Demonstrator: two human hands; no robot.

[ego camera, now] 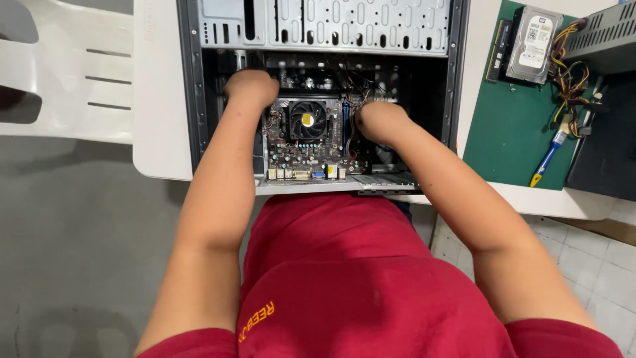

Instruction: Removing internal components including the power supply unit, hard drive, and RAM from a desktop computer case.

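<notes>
An open computer case (pixel 192 99) lies on its side on a white table. Inside sits a motherboard (pixel 298 156) with a black cooler fan (pixel 308 119) at its middle. My left hand (pixel 250 86) reaches into the case at the fan's upper left, fingers bent down out of sight. To the right of the fan, my right hand (pixel 379 119) is curled downward near dark cables. What either hand grips is hidden.
A green mat (pixel 503 132) at the right carries a hard drive (pixel 534 43), a memory stick (pixel 498 50) and a blue-handled brush (pixel 547 159). A power supply (pixel 603 40) with coloured wires lies far right. A white plastic chair (pixel 66 79) stands at the left.
</notes>
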